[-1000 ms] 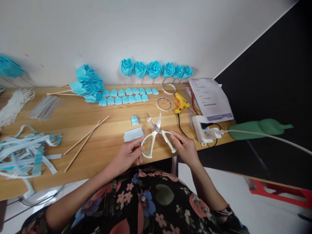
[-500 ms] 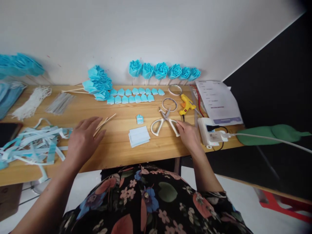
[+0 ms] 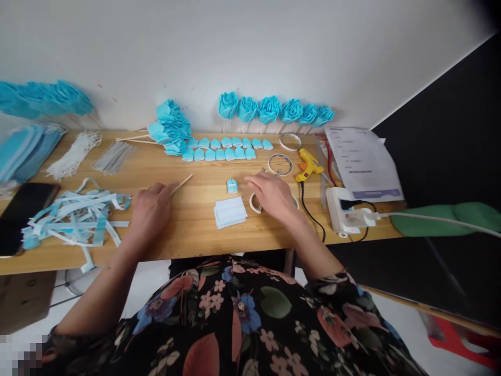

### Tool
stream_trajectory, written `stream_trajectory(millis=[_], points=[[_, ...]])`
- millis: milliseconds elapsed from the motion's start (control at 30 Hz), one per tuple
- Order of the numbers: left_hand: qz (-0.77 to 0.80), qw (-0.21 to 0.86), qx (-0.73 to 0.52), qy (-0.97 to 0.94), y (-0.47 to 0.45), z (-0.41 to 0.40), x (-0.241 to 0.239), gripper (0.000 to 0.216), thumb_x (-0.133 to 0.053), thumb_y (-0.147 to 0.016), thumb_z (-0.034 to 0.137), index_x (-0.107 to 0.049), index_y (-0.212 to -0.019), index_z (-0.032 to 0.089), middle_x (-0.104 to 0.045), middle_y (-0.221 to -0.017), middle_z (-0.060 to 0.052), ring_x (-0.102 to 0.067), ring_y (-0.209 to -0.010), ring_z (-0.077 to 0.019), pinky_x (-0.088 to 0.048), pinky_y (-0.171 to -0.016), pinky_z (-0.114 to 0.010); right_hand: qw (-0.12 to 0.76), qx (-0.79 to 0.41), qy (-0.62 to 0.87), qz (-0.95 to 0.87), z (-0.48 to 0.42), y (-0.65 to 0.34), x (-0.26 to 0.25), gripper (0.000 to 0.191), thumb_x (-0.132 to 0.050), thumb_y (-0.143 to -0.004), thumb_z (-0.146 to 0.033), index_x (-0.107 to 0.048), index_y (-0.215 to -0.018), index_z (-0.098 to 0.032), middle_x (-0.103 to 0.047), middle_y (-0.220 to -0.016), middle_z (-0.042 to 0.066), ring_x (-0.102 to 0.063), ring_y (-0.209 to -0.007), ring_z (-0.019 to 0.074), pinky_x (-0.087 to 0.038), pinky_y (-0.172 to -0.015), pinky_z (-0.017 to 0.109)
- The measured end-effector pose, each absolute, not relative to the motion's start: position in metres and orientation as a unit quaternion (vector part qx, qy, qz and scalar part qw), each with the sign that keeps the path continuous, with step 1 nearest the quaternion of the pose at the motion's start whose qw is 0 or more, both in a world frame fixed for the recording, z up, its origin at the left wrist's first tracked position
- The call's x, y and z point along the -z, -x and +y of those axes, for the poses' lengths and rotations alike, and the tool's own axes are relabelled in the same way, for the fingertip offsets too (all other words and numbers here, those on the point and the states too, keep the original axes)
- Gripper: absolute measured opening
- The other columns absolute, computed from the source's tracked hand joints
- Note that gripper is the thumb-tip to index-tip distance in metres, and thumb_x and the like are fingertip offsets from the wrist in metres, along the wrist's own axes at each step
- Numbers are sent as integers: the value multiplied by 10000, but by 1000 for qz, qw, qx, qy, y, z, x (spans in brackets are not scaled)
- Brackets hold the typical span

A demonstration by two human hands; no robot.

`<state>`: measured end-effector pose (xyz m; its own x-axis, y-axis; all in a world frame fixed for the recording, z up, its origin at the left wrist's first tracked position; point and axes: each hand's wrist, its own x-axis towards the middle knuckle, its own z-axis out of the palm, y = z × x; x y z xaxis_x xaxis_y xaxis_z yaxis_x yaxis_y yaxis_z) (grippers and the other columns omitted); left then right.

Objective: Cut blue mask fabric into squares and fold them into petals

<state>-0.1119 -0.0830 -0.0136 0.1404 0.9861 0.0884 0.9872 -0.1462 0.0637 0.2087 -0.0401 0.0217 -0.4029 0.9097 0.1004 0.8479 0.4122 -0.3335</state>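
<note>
My left hand (image 3: 152, 213) is closed around a thin wooden stick (image 3: 183, 184), whose tip juts out to the right. My right hand (image 3: 273, 193) reaches leftward over the white-handled scissors (image 3: 255, 204), covering most of them. Its fingers are stretched out, with nothing visible in them. Just left of its fingertips, without contact, lies a small folded blue petal (image 3: 232, 185). Nearer me is a short stack of pale blue fabric rectangles (image 3: 230, 212). Two rows of folded blue petals (image 3: 220, 154) run along the back of the table.
Blue fabric flowers (image 3: 269, 109) on sticks lean against the wall; more flowers (image 3: 170, 130) lie in a bunch. A yellow glue gun (image 3: 310, 165), white rings (image 3: 280, 164) and a power strip (image 3: 341, 211) are at right. Fabric strips (image 3: 78, 219), a phone (image 3: 24, 214) and masks (image 3: 29, 151) lie left.
My right hand has moved left from the scissors' handle to above the scissors, close to the single petal. My left hand has closed around the stick. The view has shifted slightly left.
</note>
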Motion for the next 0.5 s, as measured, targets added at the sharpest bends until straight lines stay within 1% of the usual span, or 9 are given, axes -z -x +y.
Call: stream_trajectory(millis=[100,167,233,267,300,367,433,500], points=[[-640,-1,104,761,105,-85,5,446,-406,-971,288,-571,-1360,144,-642,-1257,-172,-607,-1126,-330,-458,-959,-475,82,-106,533,-835,-18,-186,-21,315,-420,-1009,-239,-722,-1092,-201,-737,-1089,107,-652,-1002,268,-437,-765,338],[-622,-38,181,761,95,-84,-3,452,-449,-971,356,-578,-1352,151,-626,-1303,-166,-593,-1180,-316,-453,-1008,-467,55,-117,536,-835,-6,-174,-18,297,-442,-1007,-277,-723,-1038,-183,-745,-1060,120,-661,-958,270,-422,-726,331],[-586,-110,252,762,82,-81,-9,450,-469,-966,395,-605,-1322,158,-635,-1297,-152,-611,-1164,-282,-477,-998,-430,38,-127,545,-828,3,-166,-13,250,-494,-986,-290,-710,-1033,-176,-744,-1081,125,-662,-964,276,-412,-710,324],[-571,-149,277,758,75,-77,-10,443,-479,-959,405,-624,-1299,160,-647,-1281,-143,-633,-1115,-261,-498,-968,-409,34,-133,551,-823,6,-163,-11,219,-522,-970,-282,-705,-1032,-178,-743,-1089,120,-661,-974,276,-407,-707,319],[-559,-191,298,750,67,-72,-9,439,-496,-947,409,-639,-1278,158,-660,-1253,-137,-658,-1027,-234,-526,-906,-378,34,-141,556,-818,8,-161,-8,190,-543,-954,-265,-701,-1023,-184,-743,-1089,112,-659,-979,271,-403,-707,314],[-537,-262,328,732,53,-60,-4,437,-526,-920,419,-665,-1238,153,-679,-1202,-134,-663,-913,-202,-543,-787,-328,50,-161,554,-815,9,-161,-5,150,-560,-935,-234,-697,-983,-197,-749,-1056,87,-659,-960,249,-396,-708,301],[-524,-297,345,720,40,-47,3,450,-542,-903,420,-668,-1236,144,-682,-1191,-139,-654,-904,-197,-536,-777,-322,89,-176,541,-817,8,-165,-4,140,-557,-932,-232,-693,-946,-203,-755,-990,67,-660,-907,226,-391,-703,293],[-521,-323,350,709,30,-34,7,495,-557,-889,448,-644,-1273,148,-671,-1229,-139,-648,-928,-202,-528,-802,-334,147,-189,530,-814,5,-170,-8,127,-567,-925,-247,-688,-931,-208,-753,-911,43,-659,-841,204,-392,-693,284]])
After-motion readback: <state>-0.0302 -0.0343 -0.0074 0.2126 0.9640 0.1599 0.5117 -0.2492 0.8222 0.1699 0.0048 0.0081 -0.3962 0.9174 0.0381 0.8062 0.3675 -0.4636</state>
